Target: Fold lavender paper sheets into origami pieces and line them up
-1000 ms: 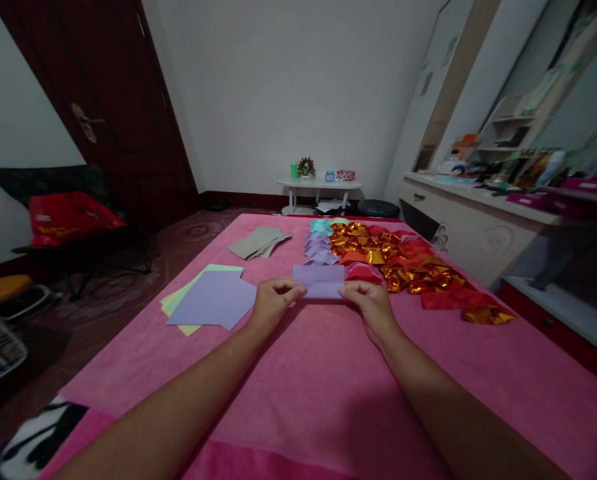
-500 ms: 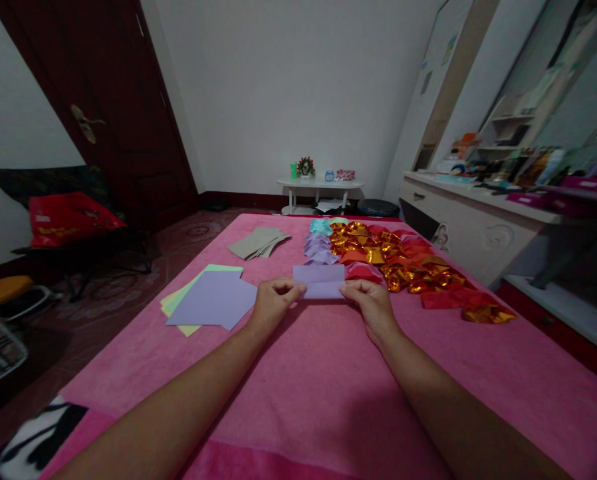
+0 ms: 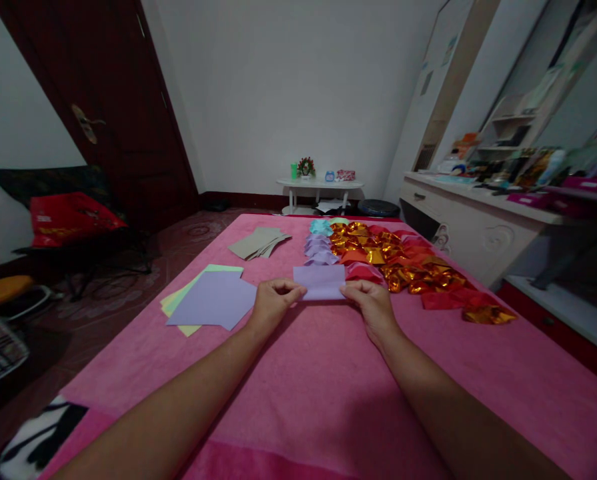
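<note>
A purple sheet of paper (image 3: 320, 280) with a fold across its lower part is held between my two hands over the pink cloth (image 3: 308, 373). My left hand (image 3: 277, 300) pinches its left edge between thumb and fingers. On the right edge, my right hand (image 3: 371, 303) has the same kind of pinch. Just beyond the paper lie small folded purple papers (image 3: 321, 248). To the right of them are many shiny gold folded papers (image 3: 373, 248) mixed with red ones (image 3: 441, 299).
Left of my hands lies a fanned stack of purple, yellow and green sheets (image 3: 208, 300). Farther back is a pile of grey-brown sheets (image 3: 259, 243). A white side table (image 3: 321, 183) stands at the wall, a cluttered dresser (image 3: 478, 213) at the right, a red bag (image 3: 75, 219) at the left.
The crease line across the middle of the purple paper looks fainter now. Both hands keep their pinch in almost the same place.
</note>
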Demonstrator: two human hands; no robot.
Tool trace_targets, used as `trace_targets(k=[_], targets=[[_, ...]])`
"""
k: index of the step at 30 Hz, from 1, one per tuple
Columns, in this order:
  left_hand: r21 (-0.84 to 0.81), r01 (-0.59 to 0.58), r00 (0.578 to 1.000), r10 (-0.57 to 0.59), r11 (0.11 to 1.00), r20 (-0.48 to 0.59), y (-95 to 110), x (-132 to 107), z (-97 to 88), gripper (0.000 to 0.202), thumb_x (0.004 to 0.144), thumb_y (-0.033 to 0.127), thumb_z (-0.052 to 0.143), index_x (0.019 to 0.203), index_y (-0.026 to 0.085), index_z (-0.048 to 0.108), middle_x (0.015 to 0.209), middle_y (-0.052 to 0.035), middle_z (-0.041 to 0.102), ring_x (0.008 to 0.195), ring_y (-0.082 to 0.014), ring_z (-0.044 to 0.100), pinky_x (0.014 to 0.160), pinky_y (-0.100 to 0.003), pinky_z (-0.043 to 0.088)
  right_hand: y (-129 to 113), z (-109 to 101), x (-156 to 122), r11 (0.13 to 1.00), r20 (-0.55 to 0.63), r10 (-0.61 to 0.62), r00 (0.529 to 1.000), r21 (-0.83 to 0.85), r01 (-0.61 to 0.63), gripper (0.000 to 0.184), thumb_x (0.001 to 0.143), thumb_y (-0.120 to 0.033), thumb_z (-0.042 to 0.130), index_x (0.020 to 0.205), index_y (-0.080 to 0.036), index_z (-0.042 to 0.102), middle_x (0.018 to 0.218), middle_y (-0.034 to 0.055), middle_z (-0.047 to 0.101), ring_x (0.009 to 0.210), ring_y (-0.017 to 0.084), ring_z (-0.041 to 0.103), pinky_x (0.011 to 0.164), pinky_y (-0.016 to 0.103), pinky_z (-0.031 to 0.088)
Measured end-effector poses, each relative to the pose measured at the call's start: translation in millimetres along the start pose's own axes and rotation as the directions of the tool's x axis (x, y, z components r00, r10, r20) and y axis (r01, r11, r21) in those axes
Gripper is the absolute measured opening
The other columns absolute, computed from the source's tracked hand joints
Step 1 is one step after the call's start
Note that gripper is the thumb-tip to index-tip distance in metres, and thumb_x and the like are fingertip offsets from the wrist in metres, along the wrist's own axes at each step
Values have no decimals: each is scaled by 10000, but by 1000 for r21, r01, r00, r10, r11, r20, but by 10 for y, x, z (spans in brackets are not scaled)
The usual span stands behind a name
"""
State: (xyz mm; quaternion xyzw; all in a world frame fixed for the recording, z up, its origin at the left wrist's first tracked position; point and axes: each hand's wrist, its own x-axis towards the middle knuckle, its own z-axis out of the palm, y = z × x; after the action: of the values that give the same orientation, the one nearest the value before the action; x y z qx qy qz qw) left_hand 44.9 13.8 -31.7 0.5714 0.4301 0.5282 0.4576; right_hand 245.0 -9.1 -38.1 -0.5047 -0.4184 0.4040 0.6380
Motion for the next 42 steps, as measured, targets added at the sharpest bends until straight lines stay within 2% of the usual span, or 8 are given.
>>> trace_targets(k=[16, 32, 42], targets=[[-50, 21, 999, -23, 999, -27, -16, -3, -13, 222, 614, 338, 736, 637, 119, 712, 586, -21, 654, 548, -121, 551, 540, -210, 413, -18, 14, -13, 1000, -13, -12, 1000, -18, 12, 156, 538, -300, 753, 531, -182, 651, 617, 4, 649, 579, 139, 523, 564, 266, 400], [-62, 29, 998, -32, 998, -49, -34, 21, -23, 231, 567, 334, 779, 621, 123, 705, 558, -15, 648, 498, -105, 537, 493, -202, 409, 3, -1, -1, 999, 3, -27, 1000, -37, 27, 171, 549, -309, 751, 535, -177, 642, 585, -7, 631, 539, 124, 497, 537, 262, 375], [-54, 29, 998, -31, 998, -48, -34, 19, -24, 197, 584, 302, 770, 611, 120, 698, 555, -9, 641, 491, -91, 529, 486, -188, 396, -18, 16, -4, 999, -4, -26, 1000, -24, 26, 178, 532, -289, 768, 516, -174, 633, 528, -31, 576, 507, 102, 451, 512, 251, 338]])
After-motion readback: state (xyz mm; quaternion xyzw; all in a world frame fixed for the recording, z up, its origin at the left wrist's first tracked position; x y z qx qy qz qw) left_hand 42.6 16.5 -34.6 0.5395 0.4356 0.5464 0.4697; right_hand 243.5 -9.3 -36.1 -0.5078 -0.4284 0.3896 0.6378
